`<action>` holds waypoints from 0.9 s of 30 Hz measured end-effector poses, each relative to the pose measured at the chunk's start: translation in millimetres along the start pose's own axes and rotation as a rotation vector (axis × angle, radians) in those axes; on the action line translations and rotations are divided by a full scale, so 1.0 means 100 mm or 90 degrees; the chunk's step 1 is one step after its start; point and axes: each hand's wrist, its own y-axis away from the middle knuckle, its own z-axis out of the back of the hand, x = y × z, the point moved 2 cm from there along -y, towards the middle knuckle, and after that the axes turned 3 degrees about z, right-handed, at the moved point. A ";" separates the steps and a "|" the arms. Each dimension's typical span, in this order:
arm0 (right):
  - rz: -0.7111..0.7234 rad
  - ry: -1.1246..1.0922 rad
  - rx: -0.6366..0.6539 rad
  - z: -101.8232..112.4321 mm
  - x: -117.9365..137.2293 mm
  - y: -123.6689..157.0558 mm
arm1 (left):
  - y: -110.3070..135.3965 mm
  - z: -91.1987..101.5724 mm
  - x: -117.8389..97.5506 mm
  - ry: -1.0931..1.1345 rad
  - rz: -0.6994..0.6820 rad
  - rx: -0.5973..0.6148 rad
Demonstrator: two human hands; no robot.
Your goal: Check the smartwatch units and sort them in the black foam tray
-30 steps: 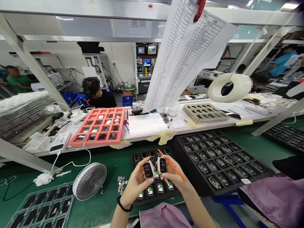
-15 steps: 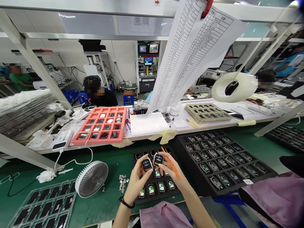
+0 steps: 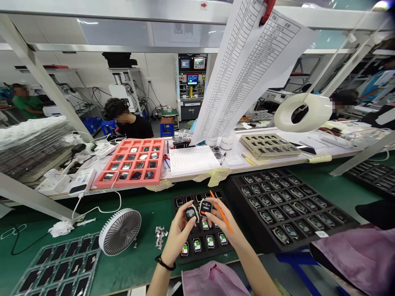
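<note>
- Green-matted worktop [image 3: 132, 242]: runs across the lower view, with a white rear worktop [image 3: 311, 142] beyond it.
- Printed parts list [image 3: 247, 70]: long sheet hanging from a red clip above the rear worktop.
- Co-worker [image 3: 132, 127]: seated in a dark top beyond the rear worktop.
- Large black foam tray [image 3: 290, 205]: lies right of the hands, its pockets filled with rows of smartwatch-style units.
- Red tray [image 3: 131, 162]: stands on the rear worktop, holding dark and silver parts in its cells.
- Small black tray [image 3: 203, 250]: lies directly below the hands, holding units with lit green screens in its lower rows.
- Desk fan [image 3: 120, 232]: stands on the green mat, left of the small black tray.
- Left hand [image 3: 177, 238]: fingers and thumb close around the left unit [image 3: 190, 213], above the small black tray; a black wrist band [image 3: 165, 263] circles the wrist.
- Right hand [image 3: 224, 224]: thumb and fingers pinch the right unit [image 3: 205, 207], also above the small black tray, and narrowly grip an orange stick [image 3: 221, 213] that points up and to the left across the fingers.
- The two units sit just beside each other, with screens facing up.
- Metal scraps [image 3: 159, 237]: small loose pile on the mat, left of the small black tray.
</note>
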 end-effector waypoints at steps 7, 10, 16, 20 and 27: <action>-0.012 0.012 -0.034 -0.03 0.03 0.03 | 0.02 0.03 0.02 -0.021 0.015 -0.038; -0.024 0.012 -0.044 -0.03 0.01 0.03 | 0.03 0.03 0.00 -0.028 0.023 -0.040; -0.043 0.023 -0.053 -0.03 -0.01 0.02 | 0.03 0.01 -0.04 -0.019 0.036 -0.043; -0.045 0.012 -0.065 -0.03 0.01 0.01 | 0.02 -0.01 -0.06 -0.005 0.056 -0.036; -0.022 0.026 -0.056 0.00 -0.01 -0.03 | 0.01 -0.01 -0.04 -0.023 0.053 -0.039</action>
